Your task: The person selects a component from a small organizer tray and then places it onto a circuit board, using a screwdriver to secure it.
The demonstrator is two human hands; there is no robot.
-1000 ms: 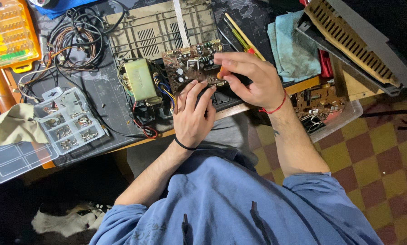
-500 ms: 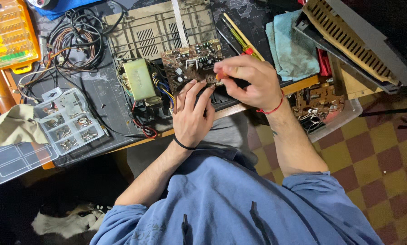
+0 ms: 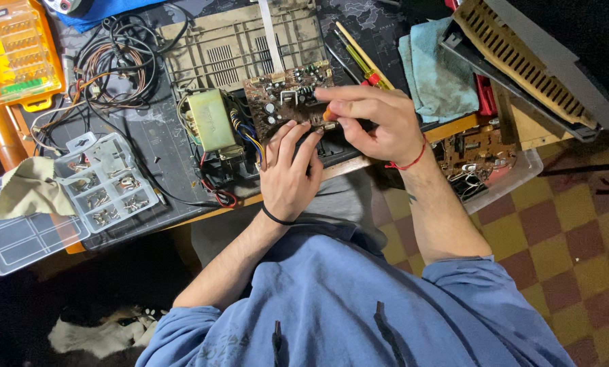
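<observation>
Left hand (image 3: 289,173) rests spread fingers against brown circuit board (image 3: 284,102); right hand (image 3: 372,122) pinches orange-handled screwdriver (image 3: 329,114); orange bit case (image 3: 15,54) far left.

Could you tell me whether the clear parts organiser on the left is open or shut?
Open: the parts organiser has its lid swung flat beside it.
</observation>
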